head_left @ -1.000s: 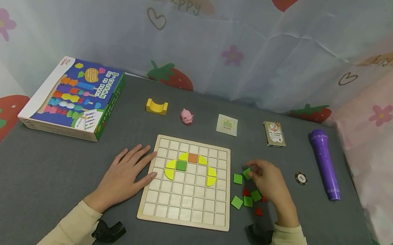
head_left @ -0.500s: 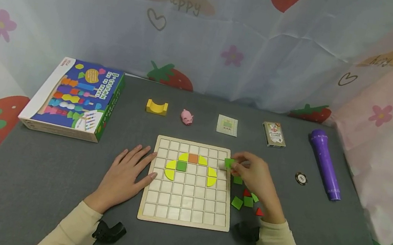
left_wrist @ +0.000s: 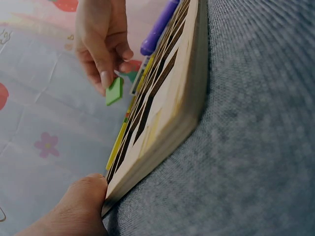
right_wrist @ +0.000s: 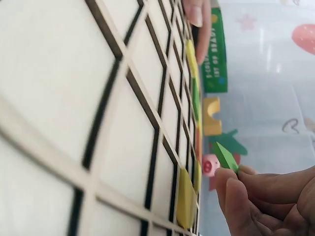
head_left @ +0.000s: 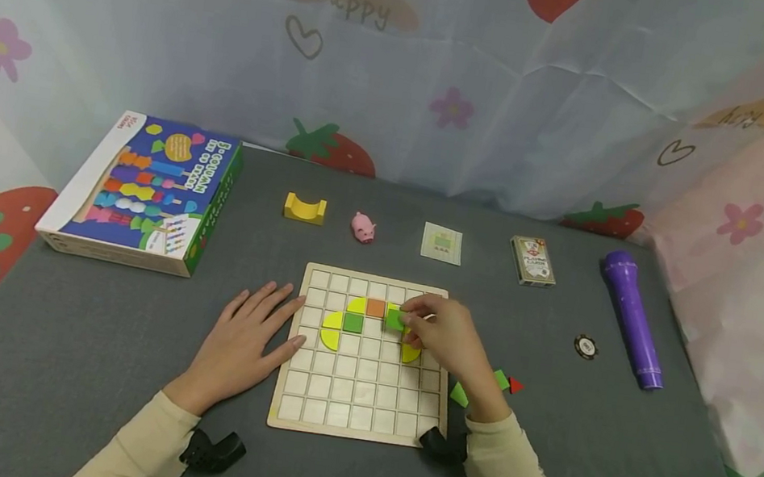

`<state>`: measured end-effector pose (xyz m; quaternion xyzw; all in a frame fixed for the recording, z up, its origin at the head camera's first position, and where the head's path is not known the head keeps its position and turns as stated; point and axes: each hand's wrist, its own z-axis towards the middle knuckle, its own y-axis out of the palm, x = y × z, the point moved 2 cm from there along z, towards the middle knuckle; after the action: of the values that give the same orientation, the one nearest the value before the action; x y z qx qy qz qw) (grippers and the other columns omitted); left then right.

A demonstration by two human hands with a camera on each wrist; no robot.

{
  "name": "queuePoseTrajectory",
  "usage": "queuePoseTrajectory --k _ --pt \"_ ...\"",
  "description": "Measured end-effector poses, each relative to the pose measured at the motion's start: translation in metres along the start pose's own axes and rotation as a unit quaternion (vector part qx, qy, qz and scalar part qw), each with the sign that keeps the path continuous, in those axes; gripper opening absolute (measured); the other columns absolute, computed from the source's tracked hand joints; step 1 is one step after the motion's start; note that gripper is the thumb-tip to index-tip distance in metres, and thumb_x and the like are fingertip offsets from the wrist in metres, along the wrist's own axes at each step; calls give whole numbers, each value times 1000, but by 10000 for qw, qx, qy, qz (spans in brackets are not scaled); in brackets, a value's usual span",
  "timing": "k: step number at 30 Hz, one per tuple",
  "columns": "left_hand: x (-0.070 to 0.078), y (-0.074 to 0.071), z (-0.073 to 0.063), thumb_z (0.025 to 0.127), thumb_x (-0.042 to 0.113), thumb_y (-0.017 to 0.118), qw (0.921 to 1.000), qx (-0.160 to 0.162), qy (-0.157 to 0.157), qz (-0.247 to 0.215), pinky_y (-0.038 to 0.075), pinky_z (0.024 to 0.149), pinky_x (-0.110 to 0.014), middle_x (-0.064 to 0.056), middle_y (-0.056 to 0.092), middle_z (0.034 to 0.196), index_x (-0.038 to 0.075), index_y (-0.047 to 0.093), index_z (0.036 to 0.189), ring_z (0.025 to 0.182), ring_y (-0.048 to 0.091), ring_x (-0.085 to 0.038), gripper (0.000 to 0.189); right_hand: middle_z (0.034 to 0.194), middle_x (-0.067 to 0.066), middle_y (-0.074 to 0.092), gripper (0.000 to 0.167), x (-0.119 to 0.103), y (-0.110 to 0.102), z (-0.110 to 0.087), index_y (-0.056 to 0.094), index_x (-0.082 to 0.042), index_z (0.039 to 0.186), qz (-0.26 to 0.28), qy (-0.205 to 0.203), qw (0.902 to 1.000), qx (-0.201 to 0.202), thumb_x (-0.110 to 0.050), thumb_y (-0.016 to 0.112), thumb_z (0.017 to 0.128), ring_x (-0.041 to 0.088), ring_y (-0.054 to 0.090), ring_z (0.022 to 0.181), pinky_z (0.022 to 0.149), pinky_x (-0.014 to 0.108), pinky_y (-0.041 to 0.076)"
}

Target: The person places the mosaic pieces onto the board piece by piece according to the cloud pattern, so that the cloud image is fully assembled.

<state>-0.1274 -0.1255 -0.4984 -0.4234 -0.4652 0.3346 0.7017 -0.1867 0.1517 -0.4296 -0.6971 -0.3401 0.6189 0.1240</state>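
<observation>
Currently, the right hand (head_left: 445, 335) pinches a flat green tile (head_left: 394, 320). The outstretched left hand (head_left: 241, 345) touches the board (head_left: 358, 434) bearing yellow, orange, green pieces (head_left: 352, 323).

Play corner: grey table (head_left: 74, 342), toy box (head_left: 161, 191) (strawberry-print cloth (head_left: 500, 125) behind).

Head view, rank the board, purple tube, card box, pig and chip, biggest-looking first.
1. Board
2. Purple tube
3. Card box
4. Pig and chip: they look too alike to rank
</observation>
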Motion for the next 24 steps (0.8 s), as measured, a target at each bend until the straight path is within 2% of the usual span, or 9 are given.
queuePoseTrajectory --k 8,12,24 --pt "0 1 -1 94 52 52 10000 -30 -31 -23 15 116 -53 -8 36 153 20 39 148 144 25 -28 64 68 5 66 10 -4 16 6 72 -8 98 -312 12 9994 -172 -14 66 92 19 62 58 50 28 51" --pt "-1 1 -1 94 52 52 10000 -45 -42 -26 15 116 -53 -8 36 153 20 39 148 144 25 -28 64 72 4 65 9 -6 20 8 70 -9 97 -393 -69 9991 -165 -14 67 90 17 62 58 49 27 46" --pt "-1 1 0 94 52 51 10000 34 32 -62 15 116 -53 -8 37 152 20 40 148 144 25 -28 63 76 1 66 4 -12 27 10 68 -11 91 -575 -16 9982 -180 -15 68 90 16 63 61 49 26 44"
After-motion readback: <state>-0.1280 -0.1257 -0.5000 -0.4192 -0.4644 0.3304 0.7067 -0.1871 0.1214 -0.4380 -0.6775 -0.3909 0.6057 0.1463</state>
